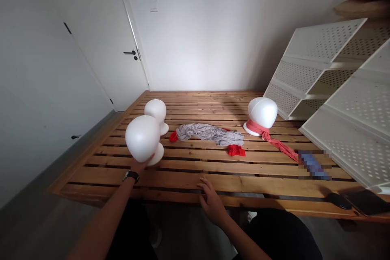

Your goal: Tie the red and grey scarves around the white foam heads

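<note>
Grasping at the neck now with the left grip (141, 166), fingers partly hidden: it's onto the near mannequin head (141, 137), left of frame centre. Pointing crown to the upper left, long axis slanting down to the base at lower right. Holding nothing with the right grip (211, 204), loosely bent over the worktop (176, 177), bottom centre. Outward to a second head (154, 110) just behind, then mid-frame to grey cloth (210, 135) stretched left to right.
</note>
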{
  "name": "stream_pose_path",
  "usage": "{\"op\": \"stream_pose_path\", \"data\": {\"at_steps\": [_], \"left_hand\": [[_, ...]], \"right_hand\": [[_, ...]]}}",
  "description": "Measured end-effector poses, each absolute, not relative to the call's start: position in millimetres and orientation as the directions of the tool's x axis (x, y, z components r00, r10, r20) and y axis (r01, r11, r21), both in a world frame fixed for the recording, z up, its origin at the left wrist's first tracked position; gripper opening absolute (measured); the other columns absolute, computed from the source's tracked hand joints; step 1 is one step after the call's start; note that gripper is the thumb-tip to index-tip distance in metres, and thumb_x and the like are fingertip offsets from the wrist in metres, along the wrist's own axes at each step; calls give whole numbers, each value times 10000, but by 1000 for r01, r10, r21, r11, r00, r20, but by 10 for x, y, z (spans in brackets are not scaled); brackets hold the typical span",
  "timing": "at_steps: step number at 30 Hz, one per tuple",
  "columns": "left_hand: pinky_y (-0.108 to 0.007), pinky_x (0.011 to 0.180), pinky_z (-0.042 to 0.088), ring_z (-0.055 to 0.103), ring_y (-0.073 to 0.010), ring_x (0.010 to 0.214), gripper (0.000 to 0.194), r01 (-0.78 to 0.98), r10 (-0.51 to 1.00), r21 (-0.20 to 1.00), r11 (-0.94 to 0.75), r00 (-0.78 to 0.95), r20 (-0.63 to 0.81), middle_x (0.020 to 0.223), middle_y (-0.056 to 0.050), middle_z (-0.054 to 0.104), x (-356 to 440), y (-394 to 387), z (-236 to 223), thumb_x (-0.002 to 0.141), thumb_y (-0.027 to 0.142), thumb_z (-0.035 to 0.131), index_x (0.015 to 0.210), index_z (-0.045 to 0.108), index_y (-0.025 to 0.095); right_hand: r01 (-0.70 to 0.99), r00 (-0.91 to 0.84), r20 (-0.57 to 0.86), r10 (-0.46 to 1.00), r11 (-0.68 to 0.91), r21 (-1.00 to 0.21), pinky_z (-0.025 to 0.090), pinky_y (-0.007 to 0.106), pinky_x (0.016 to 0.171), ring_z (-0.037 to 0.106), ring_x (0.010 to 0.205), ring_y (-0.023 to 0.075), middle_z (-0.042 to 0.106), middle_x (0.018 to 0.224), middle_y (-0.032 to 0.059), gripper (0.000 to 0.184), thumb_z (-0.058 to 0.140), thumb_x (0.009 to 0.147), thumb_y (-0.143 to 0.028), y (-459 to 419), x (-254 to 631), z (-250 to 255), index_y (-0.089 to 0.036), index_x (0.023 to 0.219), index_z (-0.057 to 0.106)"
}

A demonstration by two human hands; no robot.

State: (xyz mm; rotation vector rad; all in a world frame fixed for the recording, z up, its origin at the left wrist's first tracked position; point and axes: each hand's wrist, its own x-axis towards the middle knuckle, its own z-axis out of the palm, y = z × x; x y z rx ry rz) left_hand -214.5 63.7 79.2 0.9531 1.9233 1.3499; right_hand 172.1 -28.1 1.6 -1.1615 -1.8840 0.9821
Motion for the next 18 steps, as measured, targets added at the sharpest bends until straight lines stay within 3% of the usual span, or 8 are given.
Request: {"op": "stream_pose_path", "data": {"at_steps": [5,11,15,18], "left_hand": [[-316,1166,411,508,-215,1341,749,311,786,915,255,-618,-9,1442,-96,574,-2419,1076,601,652,302,888,1281,528,115],[-394,1234,306,466,-227,1392,769,327,740,872,363,-670,-56,1502,-83,530,-2519,1360,258,727,338,828,1383,481,136],[-480,1236,246,386,-261,1445,814,480,788,786,391,-615,-16,1546,-51,475,-2624,1503,98,775,567,731,1397,466,114],[-526,1204,287,410,-281,1414,824,672,857,680,292,-499,126,1457,-3,560,-2646,1503,89,767,751,599,1316,535,140]], "right_hand": [[381,-347,151,926,287,-879,294,528,1240,348,1491,260,451,1529,86,447,509,871,-151,-98,1788,15,-261,1294,602],[354,-304,93,948,203,-913,314,500,1233,371,1478,246,469,1513,94,430,512,889,-162,-12,1792,80,-255,1302,585],[385,-341,130,931,264,-884,299,490,1241,333,1500,243,464,1527,79,493,535,886,-171,114,1933,201,-266,1369,549],[450,-268,194,943,301,-841,308,490,1231,398,1458,245,475,1524,82,529,543,915,-230,447,2403,320,-280,1438,486]]}}
